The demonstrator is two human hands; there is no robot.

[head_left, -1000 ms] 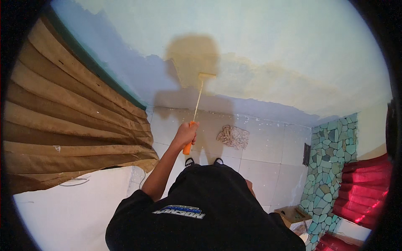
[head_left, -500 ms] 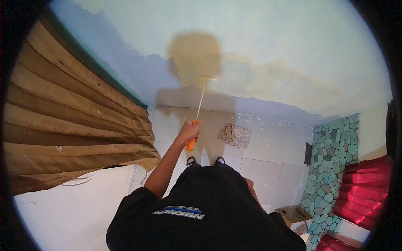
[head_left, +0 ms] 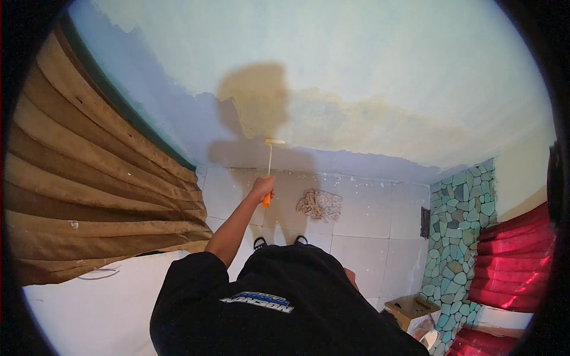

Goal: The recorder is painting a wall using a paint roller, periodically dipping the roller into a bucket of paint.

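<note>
My left hand (head_left: 263, 188) is wrapped round the orange handle (head_left: 266, 202) of a paint roller. Its thin rod rises to a pale roller head (head_left: 274, 141) at the lower part of the wall (head_left: 380, 118), where yellowish paint meets a lilac band and my shadow falls. My right hand (head_left: 351, 277) is at the right side of my black shirt, mostly hidden by it, so its fingers cannot be made out. My sandalled feet stand on pale floor tiles below the roller.
A crumpled cloth (head_left: 319, 204) lies on the tiles. A brown curtain (head_left: 101, 166) hangs at left, a red curtain (head_left: 510, 258) at right beside green stone cladding (head_left: 454, 237). A cardboard box (head_left: 407, 311) stands at lower right; a dark grate (head_left: 425, 222) is by the cladding.
The roller head has moved down and left, lower on the wall toward the lilac band, with my left hand still on the handle. The whole view has shifted slightly.
</note>
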